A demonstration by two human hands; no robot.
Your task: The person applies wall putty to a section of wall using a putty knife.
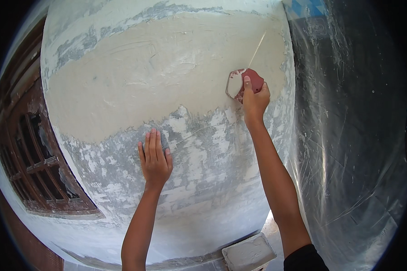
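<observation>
two bare hands reach up in front of a wall. the right hand [256, 101] grips a red scraper [254, 81], the thumb laid on the face toward the viewer and the fingers curled around the lower right edge. the scraper sits just above the hand and slightly to its left, its wide edge facing left, with pale paste smeared over that side. a thin bright streak [257, 49] slants up and to the right from just above it.

the left hand [154, 158] is unclenched and free, back to the viewer, fingers stretched upward and thumb a little apart on the right. it is flat to the wall, though whether the palm presses on it cannot be told. it is lower than the scraper and well to its left.

behind the scraper spreads a broad cream layer of plaster [131, 81]; its ragged lower border runs just above the left fingertips. below that, the wall [199, 194] is patchy grey and white.

farther out, a brown window frame [61, 212] stands at left, clear plastic sheeting [352, 135] hangs at right, and a tray [242, 242] of pale paste lies near the wall's foot. a black sleeve [305, 259] covers the upper right arm.
</observation>
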